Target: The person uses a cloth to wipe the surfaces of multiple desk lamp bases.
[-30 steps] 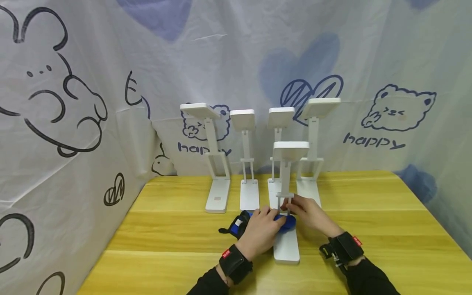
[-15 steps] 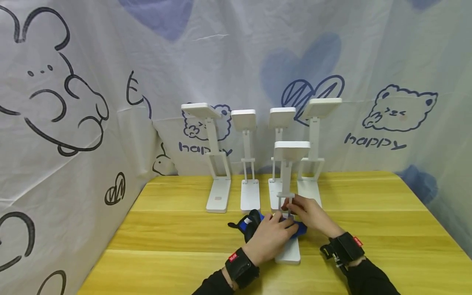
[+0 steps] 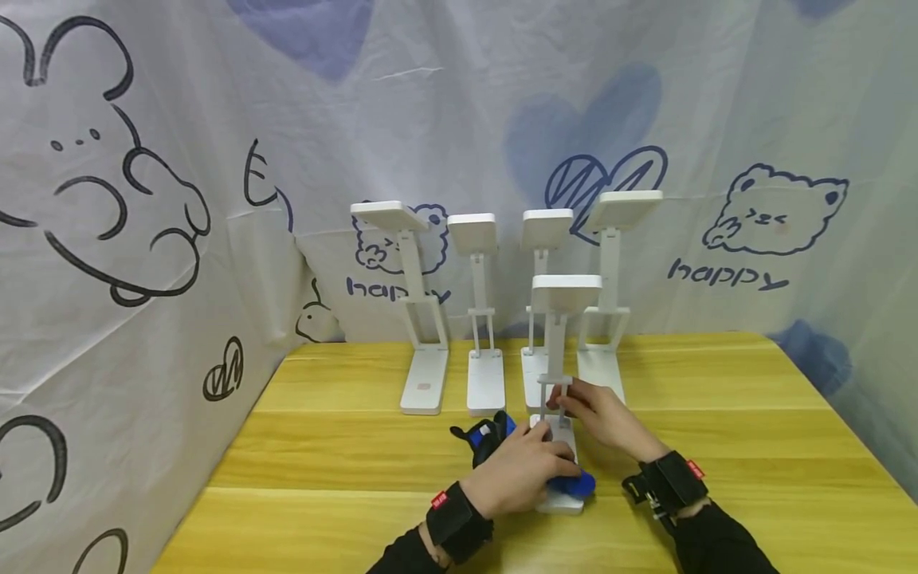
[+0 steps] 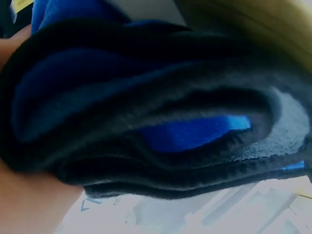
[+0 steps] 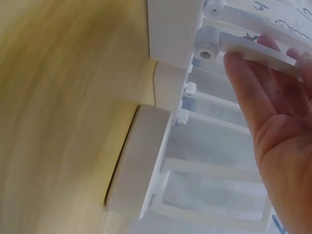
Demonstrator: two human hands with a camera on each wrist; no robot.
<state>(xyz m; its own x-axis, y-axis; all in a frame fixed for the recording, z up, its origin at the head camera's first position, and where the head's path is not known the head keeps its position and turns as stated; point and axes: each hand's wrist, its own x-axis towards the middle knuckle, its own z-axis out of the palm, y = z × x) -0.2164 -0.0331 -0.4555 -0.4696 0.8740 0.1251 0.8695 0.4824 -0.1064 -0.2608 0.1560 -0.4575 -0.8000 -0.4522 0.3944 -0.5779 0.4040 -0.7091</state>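
Note:
A white folding phone stand (image 3: 566, 293) stands upright at the front, its flat base lying on the table. My left hand (image 3: 518, 470) grips a blue cloth with black edging (image 3: 576, 485) and presses it onto the near part of that base. Bunched folds of the cloth (image 4: 87, 112) fill most of the left wrist view and hide the fingertips. Behind the base, my right hand (image 3: 606, 414) pinches one of the stand's thin lower struts. In the right wrist view, its fingers curl round the strut (image 5: 258, 54).
Several more white stands line the back of the wooden table (image 3: 323, 446), among them a left one (image 3: 423, 383) and a taller right one (image 3: 601, 367). Behind them hangs a printed curtain (image 3: 459, 104).
The left hand and cloth first slid right across the base, then drew toward its near end, uncovering the upper part. The right hand and the stand stayed put.

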